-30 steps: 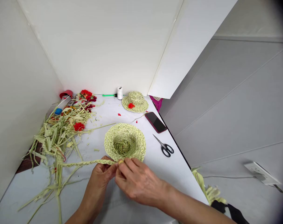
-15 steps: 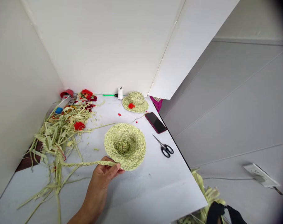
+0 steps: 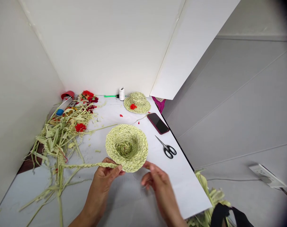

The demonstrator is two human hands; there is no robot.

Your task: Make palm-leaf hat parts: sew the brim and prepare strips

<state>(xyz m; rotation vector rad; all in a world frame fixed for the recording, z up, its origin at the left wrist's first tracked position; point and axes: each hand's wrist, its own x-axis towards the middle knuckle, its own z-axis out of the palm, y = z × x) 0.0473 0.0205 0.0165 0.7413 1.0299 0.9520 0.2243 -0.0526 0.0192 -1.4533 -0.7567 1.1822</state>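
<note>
A pale green woven straw hat [image 3: 126, 147] is tilted with its hollow side toward me. My left hand [image 3: 108, 173] pinches its lower rim between thumb and fingers, right where a long braid [image 3: 84, 165] joins the brim. That braid runs left to the pile of straw. My right hand [image 3: 156, 183] is beside the hat's lower right edge, thumb and forefinger pressed together. Whatever lies in that pinch is too small to make out; a faint thin thread seems to hang between it and the hat.
Loose straw strips [image 3: 60, 135] with red flowers [image 3: 80, 127] heap on the left. Farther back are a white thread spool [image 3: 122, 94] and a finished small straw hat [image 3: 137, 102]. A phone [image 3: 158, 123] and scissors [image 3: 166, 147] lie near the right table edge.
My right hand has come into view from the lower right and reached the hat's edge. My left hand keeps its hold on the brim and braid.
</note>
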